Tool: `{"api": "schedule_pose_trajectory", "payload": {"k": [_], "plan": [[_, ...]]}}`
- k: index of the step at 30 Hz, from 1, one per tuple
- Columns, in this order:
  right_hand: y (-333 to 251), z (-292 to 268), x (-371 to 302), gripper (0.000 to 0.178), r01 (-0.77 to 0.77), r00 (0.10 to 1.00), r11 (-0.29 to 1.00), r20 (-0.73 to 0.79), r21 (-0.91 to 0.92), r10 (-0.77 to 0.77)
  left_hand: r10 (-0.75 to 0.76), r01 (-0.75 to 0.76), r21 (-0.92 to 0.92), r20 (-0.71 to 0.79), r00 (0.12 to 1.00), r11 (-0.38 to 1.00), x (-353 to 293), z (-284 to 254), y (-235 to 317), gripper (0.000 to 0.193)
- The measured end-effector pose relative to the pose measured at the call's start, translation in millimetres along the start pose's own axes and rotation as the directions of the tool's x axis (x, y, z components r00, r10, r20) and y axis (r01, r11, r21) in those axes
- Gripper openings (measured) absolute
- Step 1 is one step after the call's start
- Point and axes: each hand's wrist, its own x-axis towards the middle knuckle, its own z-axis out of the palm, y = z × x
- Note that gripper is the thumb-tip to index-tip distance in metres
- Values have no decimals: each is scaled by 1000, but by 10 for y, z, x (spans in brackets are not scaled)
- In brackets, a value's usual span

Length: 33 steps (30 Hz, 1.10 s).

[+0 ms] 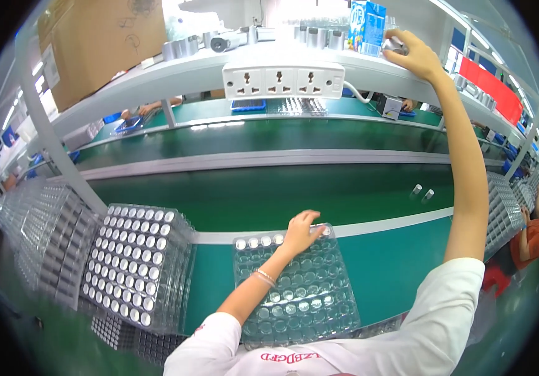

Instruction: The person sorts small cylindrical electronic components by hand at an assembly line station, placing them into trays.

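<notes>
My right hand is raised to the shelf, its fingers curled round a silver metal cylinder beside a blue drink carton. Low in front of me, my left hand lies over the far edge of a clear plastic tray. Its thumb and fingers are apart, and no held thing shows in them. The tray has rows of round pockets. Along its far row sit several white-topped small cylinders, one of them close to my left thumb.
A stack of filled trays stands left, with more wrapped trays beyond. Two small cylinders rest on the green conveyor belt. The shelf carries a cardboard box, metal cylinders and a socket strip. Other people work across the line and at right.
</notes>
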Motion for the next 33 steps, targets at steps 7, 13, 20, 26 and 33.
{"api": "schedule_pose_trajectory", "payload": {"k": [7, 13, 20, 26, 33], "plan": [[5, 56, -134, 44, 19, 930, 999, -367, 28, -7, 353, -409, -358, -214, 911, 839, 1250, -737, 1458, 18], [84, 56, -113, 47, 164, 665, 986, -739, 6, -106, 605, -674, -174, -320, 729, 718, 2028, -995, 2208, 17], [25, 129, 21, 49, -59, 423, 922, -827, 383, 371, 118, -230, -419, -275, 954, 879, 2617, -348, 2334, 57], [-381, 11, -70, 38, 78, 700, 956, -698, 284, 151, -217, 106, -938, 34, 976, 330, 2930, -492, 2623, 68], [-426, -10, -182, 36, 58, 671, 880, -671, 472, 315, -32, 131, -958, 127, 991, 255, 2933, -624, 2562, 74]]}}
